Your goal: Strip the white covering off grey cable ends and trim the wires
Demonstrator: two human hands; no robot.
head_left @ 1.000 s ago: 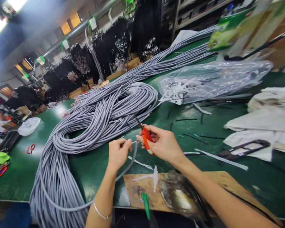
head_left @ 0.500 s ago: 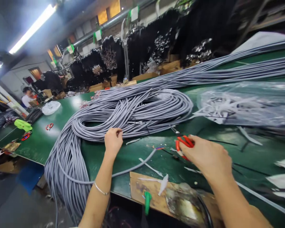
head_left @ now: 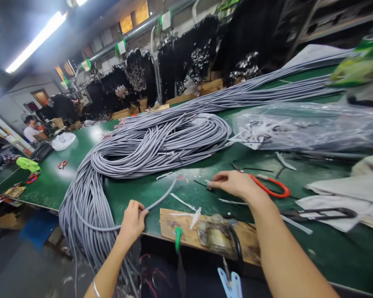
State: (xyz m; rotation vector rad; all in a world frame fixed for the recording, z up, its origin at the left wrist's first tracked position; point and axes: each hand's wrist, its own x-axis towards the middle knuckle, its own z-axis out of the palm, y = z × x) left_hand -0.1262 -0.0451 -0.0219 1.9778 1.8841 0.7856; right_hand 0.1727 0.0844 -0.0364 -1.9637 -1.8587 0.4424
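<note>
Two bare hands low over a green surface (head_left: pixel 127 192). Left hand (head_left: pixel 132 221): fingers (head_left: pixel 141 212) clenched on a single grey cable (head_left: pixel 161 197) at the near edge of the surface, just left of a wooden board (head_left: pixel 186 234). Free end of that cable up and to the right of these fingers, flat on the surface, between the two hands. Right hand (head_left: pixel 236 184): fingers (head_left: pixel 216 181) stretched leftward, tips drawn together at a small dark scrap; gripped or merely touched, cannot tell. Red-handled scissors (head_left: pixel 269 189) flat on the surface, just right of the right-hand fingers, beside the wrist. Large coil of grey cables (head_left: pixel 149 145) beyond both sets of fingers; clear plastic bag (head_left: pixel 298 128) beyond and right of them.
</note>
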